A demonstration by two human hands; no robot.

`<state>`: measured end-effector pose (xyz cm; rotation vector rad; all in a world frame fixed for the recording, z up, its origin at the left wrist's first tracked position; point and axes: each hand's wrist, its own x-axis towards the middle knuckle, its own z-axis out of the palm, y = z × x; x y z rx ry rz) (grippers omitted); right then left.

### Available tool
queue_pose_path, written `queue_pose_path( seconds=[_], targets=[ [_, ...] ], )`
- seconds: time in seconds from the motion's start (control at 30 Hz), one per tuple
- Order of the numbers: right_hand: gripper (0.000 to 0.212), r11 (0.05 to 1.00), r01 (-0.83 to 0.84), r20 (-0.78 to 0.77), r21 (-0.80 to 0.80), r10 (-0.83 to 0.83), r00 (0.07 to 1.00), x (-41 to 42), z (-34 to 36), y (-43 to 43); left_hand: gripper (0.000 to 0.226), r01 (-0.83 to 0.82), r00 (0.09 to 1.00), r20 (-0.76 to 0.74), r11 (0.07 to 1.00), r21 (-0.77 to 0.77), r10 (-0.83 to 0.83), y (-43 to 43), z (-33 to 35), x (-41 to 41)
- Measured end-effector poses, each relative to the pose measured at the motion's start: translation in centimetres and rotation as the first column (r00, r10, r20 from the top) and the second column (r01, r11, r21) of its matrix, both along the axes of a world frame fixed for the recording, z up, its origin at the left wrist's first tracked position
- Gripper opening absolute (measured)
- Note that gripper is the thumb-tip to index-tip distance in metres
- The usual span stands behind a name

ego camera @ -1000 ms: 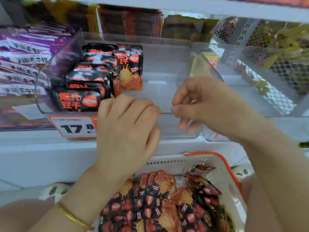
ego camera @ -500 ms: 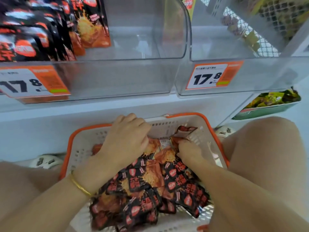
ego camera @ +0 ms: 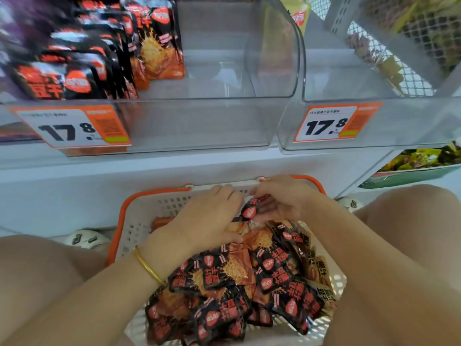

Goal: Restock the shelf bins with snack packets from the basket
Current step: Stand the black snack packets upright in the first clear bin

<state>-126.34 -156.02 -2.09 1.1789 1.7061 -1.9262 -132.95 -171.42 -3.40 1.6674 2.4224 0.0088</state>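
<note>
A white basket with an orange rim [ego camera: 136,221] sits between my knees, piled with black-and-orange snack packets [ego camera: 237,283]. Both hands are at its far end. My left hand [ego camera: 207,216] lies palm down on the pile, fingers and thumb curled round some packets. My right hand [ego camera: 287,198] holds one packet [ego camera: 252,208] against the left fingertips. Above, the clear middle shelf bin [ego camera: 199,121] has matching packets [ego camera: 99,61] standing only in its left part. What lies under my palms is hidden.
To the right stands a second clear bin [ego camera: 399,121] that looks mostly bare, with a 17.8 price tag [ego camera: 329,123]. A white mesh divider [ego camera: 411,71] rises at the far right. A lower shelf holds green packets [ego camera: 424,161]. My knees flank the basket.
Both hands dropped from the bin's front edge into the basket, then shifted to its far end. My right hand has lifted one packet; the view tilted down.
</note>
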Motion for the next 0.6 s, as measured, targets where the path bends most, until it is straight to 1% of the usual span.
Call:
queue_pose_path(
  seconds=[0.07,0.1,0.13,0.17,0.2,0.27,0.3,0.33,0.37,0.4,0.47,0.5,0.53,0.6],
  targets=[
    [0.038,0.998,-0.021,-0.038,-0.064,0.019,0.999,0.4,0.9,-0.1,0.037,-0.057,0.998,0.03,0.991,0.12,0.053,-0.1,1.1,-0.6],
    [0.05,0.998,-0.023,-0.046,-0.058,0.02,0.999,0.5,1.5,-0.1,0.027,-0.128,0.988,0.105,0.975,0.181,0.11,-0.3,1.8,-1.1],
    [0.063,0.999,-0.033,-0.059,-0.02,0.032,0.998,0.6,1.8,0.2,0.021,-0.217,0.961,0.219,0.952,0.218,0.17,-0.6,2.5,-1.6],
    [0.071,0.997,-0.066,-0.088,0.047,0.07,0.994,0.9,2.3,0.4,0.018,-0.307,0.916,0.338,0.92,0.242,0.217,-0.9,3.3,-2.1],
    [0.073,0.99,-0.098,-0.13,0.1,0.11,0.985,1.1,2.9,0.4,0.02,-0.386,0.861,0.444,0.886,0.257,0.246,-1.3,4.0,-2.6],
    [0.072,0.971,-0.165,-0.241,0.172,0.204,0.949,1.7,4.1,0.0,0.024,-0.503,0.735,0.636,0.819,0.276,0.237,-2.1,5.7,-3.3],
    [0.068,0.942,-0.226,-0.275,0.246,0.292,0.916,1.9,4.8,-0.4,0.024,-0.542,0.672,0.711,0.792,0.281,0.207,-2.5,6.5,-3.4],
    [0.059,0.903,-0.277,-0.297,0.328,0.377,0.877,2.0,5.7,-1.0,0.024,-0.568,0.623,0.764,0.77,0.291,0.171,-2.8,7.5,-3.6],
    [0.05,0.865,-0.302,-0.32,0.401,0.441,0.838,1.9,6.5,-1.5,0.023,-0.579,0.596,0.792,0.754,0.31,0.132,-3.2,8.4,-3.7],
    [0.044,0.844,-0.296,-0.363,0.448,0.474,0.802,1.6,7.4,-2.1,0.023,-0.582,0.587,0.805,0.737,0.344,0.088,-3.4,9.3,-4.0],
    [0.025,0.851,-0.227,-0.483,0.474,0.466,0.741,0.3,9.8,-3.3,0.021,-0.604,0.579,0.815,0.667,0.436,-0.008,-3.8,11.2,-4.7],
    [0.015,0.862,-0.2,-0.526,0.465,0.451,0.721,-0.5,11.1,-3.6,0.021,-0.636,0.585,0.811,0.6,0.485,-0.035,-3.9,12.2,-5.2],
    [0.012,0.865,-0.171,-0.554,0.471,0.441,0.706,-1.6,12.5,-3.8,0.019,-0.668,0.619,0.785,0.506,0.546,-0.03,-4.1,13.0,-6.0],
    [0.011,0.847,-0.079,-0.592,0.525,0.43,0.682,-4.7,15.5,-3.7,0.01,-0.661,0.737,0.672,0.293,0.691,0.077,-4.5,14.6,-7.9]
  ],
)
